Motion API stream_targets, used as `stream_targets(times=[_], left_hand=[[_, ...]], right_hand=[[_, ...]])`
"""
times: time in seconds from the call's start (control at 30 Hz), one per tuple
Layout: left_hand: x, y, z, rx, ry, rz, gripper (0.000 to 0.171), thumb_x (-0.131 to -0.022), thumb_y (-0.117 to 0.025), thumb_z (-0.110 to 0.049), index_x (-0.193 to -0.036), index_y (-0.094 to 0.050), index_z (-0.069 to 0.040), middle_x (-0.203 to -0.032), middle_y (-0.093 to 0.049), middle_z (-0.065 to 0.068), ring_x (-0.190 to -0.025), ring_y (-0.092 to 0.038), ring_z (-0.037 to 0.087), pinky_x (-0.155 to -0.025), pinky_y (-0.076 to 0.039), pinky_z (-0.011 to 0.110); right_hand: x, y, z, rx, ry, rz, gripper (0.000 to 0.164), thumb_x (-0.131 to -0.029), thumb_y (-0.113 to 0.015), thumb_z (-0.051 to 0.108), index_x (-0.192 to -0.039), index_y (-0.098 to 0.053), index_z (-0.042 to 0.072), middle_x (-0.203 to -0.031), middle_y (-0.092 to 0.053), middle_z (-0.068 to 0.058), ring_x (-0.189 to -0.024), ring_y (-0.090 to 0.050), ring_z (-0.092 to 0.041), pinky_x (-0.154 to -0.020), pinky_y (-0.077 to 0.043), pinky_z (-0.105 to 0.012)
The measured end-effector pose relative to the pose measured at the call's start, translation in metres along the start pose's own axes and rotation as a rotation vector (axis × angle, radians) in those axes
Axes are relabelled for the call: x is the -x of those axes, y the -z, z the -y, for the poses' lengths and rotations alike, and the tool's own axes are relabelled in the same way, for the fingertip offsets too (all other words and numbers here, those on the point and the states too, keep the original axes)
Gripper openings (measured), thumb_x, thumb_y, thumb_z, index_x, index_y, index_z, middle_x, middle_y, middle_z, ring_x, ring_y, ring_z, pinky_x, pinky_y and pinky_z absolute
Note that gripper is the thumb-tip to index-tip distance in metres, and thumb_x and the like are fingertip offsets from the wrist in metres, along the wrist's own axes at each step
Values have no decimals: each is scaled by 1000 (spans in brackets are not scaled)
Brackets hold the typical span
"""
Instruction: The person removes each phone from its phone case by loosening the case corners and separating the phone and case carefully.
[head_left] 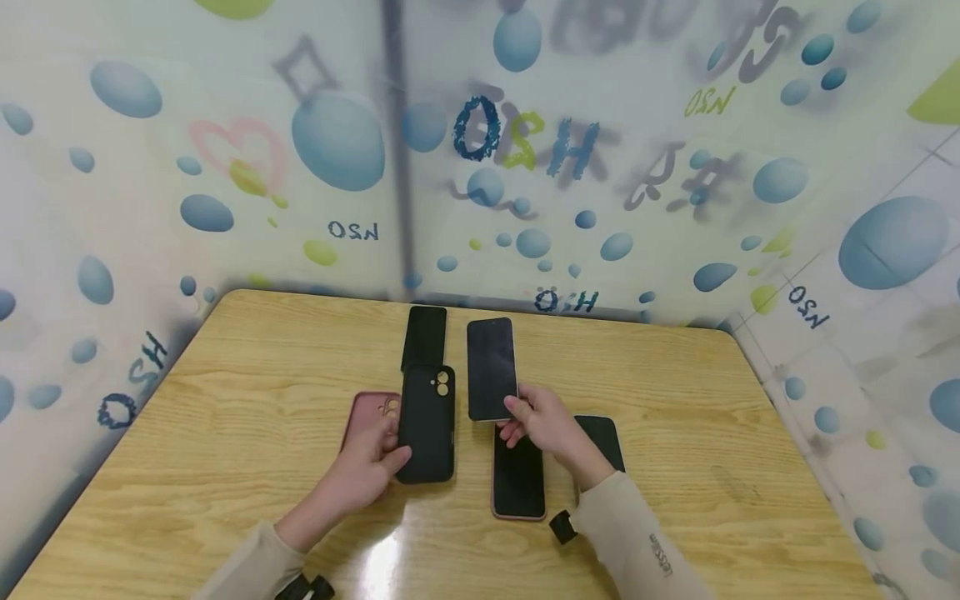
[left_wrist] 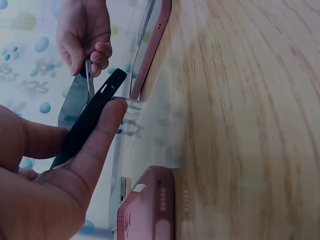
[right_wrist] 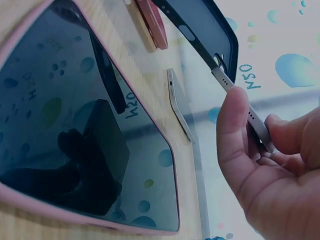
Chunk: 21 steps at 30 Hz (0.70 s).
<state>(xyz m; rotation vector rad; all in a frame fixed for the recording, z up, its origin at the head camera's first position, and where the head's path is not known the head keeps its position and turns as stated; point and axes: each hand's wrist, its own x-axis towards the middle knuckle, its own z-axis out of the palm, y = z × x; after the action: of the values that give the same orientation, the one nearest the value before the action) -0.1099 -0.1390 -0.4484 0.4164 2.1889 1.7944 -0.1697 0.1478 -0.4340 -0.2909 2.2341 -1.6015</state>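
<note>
My left hand (head_left: 360,471) grips an empty black phone case (head_left: 426,437) by its left edge, its hollow inside facing up and the camera cutout at the top. With my right hand (head_left: 551,425) I pinch a bare dark-screened phone (head_left: 491,367) by its lower right corner, thumb on the glass. In the right wrist view the phone's silvery edge (right_wrist: 255,120) shows between thumb and fingers, its end overlapping the case. A pink phone case (head_left: 358,421) lies on the table, partly hidden by the left hand. Below the right hand lies a pink-cased phone (head_left: 519,483), screen up.
Behind the black case, a dark phone (head_left: 425,337) lies near the back of the wooden table (head_left: 285,350). Another dark phone (head_left: 602,442) is partly covered by the right forearm. A patterned wall (head_left: 465,208) rises at the table's back edge.
</note>
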Motion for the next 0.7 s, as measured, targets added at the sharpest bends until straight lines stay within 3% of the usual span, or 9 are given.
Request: stream_targets(times=[0.13, 0.33, 0.57, 0.7], left_hand=[[2, 0, -1, -8, 9, -7, 37, -101, -51, 9, -134, -41, 21, -118, -67, 37, -89, -72, 23, -64, -61, 33], [3, 0, 1, -19, -5, -1, 33, -101, -52, 9, -131, -43, 21, -116, -68, 36, -88, -71, 18, -63, -60, 34], [3, -2, 2, -31, 1, -14, 30, -100, -53, 10, -128, -45, 20, -116, -67, 37, -92, -73, 28, -63, -61, 36], [3, -3, 2, -36, 3, -14, 28, -100, -54, 9, -125, -46, 19, -116, -68, 37, -91, -73, 30, -62, -61, 36]], right_hand=[[-4, 3, 1, -21, -29, -18, 27, -111, -43, 7, -122, -56, -14, -99, -68, -34, -72, -71, -28, -72, -64, -43], [-12, 7, 2, -16, -65, -58, 24, -111, -45, 7, -119, -58, -11, -98, -69, -32, -72, -71, -26, -71, -64, -40], [-26, 8, 4, -22, -91, -89, 21, -110, -48, 9, -107, -58, -8, -93, -71, -27, -69, -69, -20, -71, -64, -39], [-32, 8, 6, -13, -105, -110, 22, -110, -49, 9, -108, -60, -9, -92, -71, -25, -69, -70, -21, -71, -64, -37]])
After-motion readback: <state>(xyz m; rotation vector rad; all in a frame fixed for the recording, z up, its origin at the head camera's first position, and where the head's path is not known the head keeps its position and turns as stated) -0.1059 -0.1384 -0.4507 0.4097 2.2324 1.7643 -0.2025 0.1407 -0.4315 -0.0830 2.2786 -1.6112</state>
